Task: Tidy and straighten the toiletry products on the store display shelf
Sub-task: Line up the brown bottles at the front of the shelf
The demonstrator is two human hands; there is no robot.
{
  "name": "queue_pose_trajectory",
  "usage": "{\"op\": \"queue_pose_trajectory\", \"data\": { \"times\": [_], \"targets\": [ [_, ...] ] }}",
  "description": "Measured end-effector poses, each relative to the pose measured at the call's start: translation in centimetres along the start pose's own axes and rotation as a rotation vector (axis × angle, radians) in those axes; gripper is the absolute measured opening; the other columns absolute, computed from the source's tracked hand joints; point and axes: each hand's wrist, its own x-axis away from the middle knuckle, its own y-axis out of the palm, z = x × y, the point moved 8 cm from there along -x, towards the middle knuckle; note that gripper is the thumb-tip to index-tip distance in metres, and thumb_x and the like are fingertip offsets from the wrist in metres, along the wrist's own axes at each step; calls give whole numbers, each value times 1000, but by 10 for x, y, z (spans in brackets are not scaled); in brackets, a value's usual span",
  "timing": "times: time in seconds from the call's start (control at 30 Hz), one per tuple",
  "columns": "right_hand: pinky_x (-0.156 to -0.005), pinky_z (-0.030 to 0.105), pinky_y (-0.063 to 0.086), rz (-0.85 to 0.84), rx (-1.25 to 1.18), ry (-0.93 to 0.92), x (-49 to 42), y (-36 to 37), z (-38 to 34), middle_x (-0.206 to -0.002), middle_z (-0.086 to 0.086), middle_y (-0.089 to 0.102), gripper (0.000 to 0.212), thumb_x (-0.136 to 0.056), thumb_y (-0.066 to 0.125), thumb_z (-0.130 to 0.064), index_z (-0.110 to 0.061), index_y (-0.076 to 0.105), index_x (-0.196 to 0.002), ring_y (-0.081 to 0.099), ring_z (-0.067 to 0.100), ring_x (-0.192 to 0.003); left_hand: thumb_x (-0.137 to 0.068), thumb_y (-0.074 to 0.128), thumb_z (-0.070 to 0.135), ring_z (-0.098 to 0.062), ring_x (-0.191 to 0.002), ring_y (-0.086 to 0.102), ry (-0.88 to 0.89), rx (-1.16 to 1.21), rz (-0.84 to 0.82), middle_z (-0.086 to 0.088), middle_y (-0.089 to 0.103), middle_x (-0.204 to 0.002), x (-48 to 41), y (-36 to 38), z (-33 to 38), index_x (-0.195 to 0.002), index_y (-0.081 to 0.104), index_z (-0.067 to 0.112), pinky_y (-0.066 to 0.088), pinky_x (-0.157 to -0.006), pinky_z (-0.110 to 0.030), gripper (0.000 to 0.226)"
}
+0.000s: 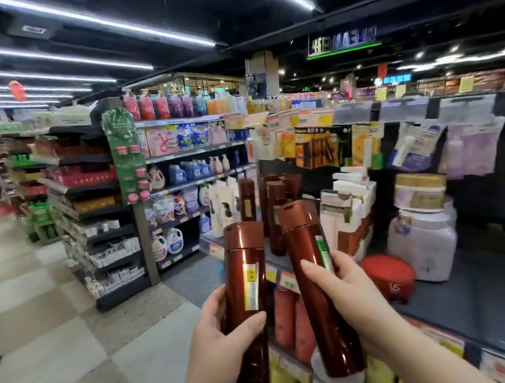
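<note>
The left hand (221, 335) is wrapped around a tall brown bottle (246, 301), held nearly upright, cap up. The right hand (346, 293) clasps a second brown bottle (313, 278), tilted with its cap leaning left (a green-edged label faces the camera). Both are in front of the dark shelf (490, 297), where more brown bottles (274, 207) stand beside a red jar (389, 276) and a white tub (421, 242).
</note>
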Motion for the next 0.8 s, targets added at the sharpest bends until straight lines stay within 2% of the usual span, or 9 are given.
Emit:
{"op": "queue_pose_trajectory", "data": {
  "times": [0.1,0.2,0.27,0.33,0.43,0.5,0.57,0.7,0.8],
  "targets": [
    [-73,40,57,-53,-37,34,7,56,6,-92,6,69,30,-78,70,-36,-26,57,-103,69,23,-83,-56,86,5,-11,-84,69,1,6,17,12,73,-89,-3,-52,2,-96,60,29,50,-78,-34,53],
    [-62,21,54,-66,-45,31,12,93,5,-92,-4,69,28,-78,70,-33,-29,57,-102,69,6,-78,-43,87,17,-17,-93,67,6,35,31,3,72,-98,-8,-87,2,-104,59,28,49,-85,-38,67],
    [-59,16,51,-68,-45,31,9,106,3,-91,-9,70,30,-78,72,-31,-30,56,-104,68,1,-78,-38,94,20,-16,-91,67,-7,56,24,5,73,-97,-15,-102,-2,-105,60,28,49,-80,-35,76],
    [-56,13,51,-54,-27,22,0,111,1,-88,-11,70,30,-78,72,-28,-31,55,-102,67,-1,-77,-39,92,19,-14,-87,69,-5,69,12,9,73,-95,-23,-111,-4,-104,61,29,47,-74,-31,73],
    [-68,21,54,42,88,-20,-22,103,-5,-95,-9,67,30,-76,73,-31,-35,52,-97,66,3,-83,-43,80,21,-10,-82,70,-8,91,9,11,73,-93,-36,-120,-8,-98,61,33,47,-72,-30,59],
    [-82,33,54,119,147,-54,-41,93,-8,-96,-8,66,30,-75,74,-32,-34,52,-95,64,8,-89,-43,80,23,-7,-82,69,-13,101,9,15,72,-93,-46,-123,-12,-97,60,36,47,-72,-31,59],
    [-86,39,53,182,172,-72,-61,81,-10,-98,-8,65,32,-75,74,-31,-32,52,-98,63,11,-92,-43,80,23,-7,-82,69,-13,108,11,16,72,-93,-59,-125,-13,-98,59,37,48,-71,-31,60],
    [-87,42,52,280,205,-120,-110,56,-11,-103,-3,63,42,-77,73,-27,-22,50,-111,62,16,-97,-35,87,30,-5,-82,69,-1,108,-19,16,72,-93,-96,-123,-13,-101,57,35,47,-70,-29,72],
    [-83,33,47,365,191,-128,-145,37,-3,-99,-9,58,42,-80,71,-23,-23,43,-111,57,17,-100,-39,92,23,-7,-82,69,2,91,-63,14,72,-93,-133,-112,-7,-102,58,35,48,-70,-29,72]
  ]
}}
